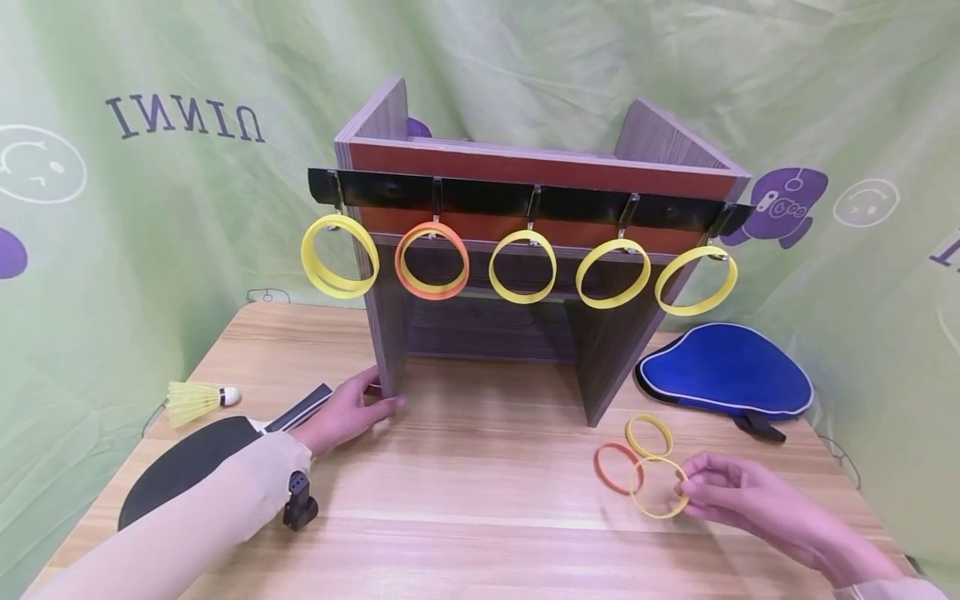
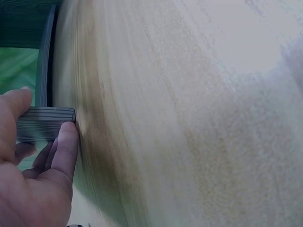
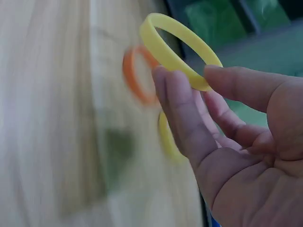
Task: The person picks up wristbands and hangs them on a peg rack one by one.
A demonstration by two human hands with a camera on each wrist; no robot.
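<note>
My left hand [image 1: 352,414] grips the lower front edge of a grey wood-grain shelf's left side panel [image 1: 387,333]; in the left wrist view, thumb and fingers lie on opposite sides of the panel end [image 2: 45,116]. On the right, my right hand [image 1: 738,496] pinches a yellow wristband [image 3: 163,52] between thumb and fingertips, above the table. Below it lie an orange wristband [image 1: 605,481] and another yellow wristband [image 1: 648,417]. Across the shelf's front, a black strip [image 1: 480,193] with metal hooks carries several yellow wristbands [image 1: 339,288] and an orange one [image 1: 400,271].
A black table tennis bat [image 1: 187,467] lies on the wooden table [image 1: 450,533] beside my left forearm, near a yellow shuttlecock [image 1: 197,400]. To the shelf's right rests a blue bat case [image 1: 727,371]. Green printed cloth [image 1: 187,200] hangs behind.
</note>
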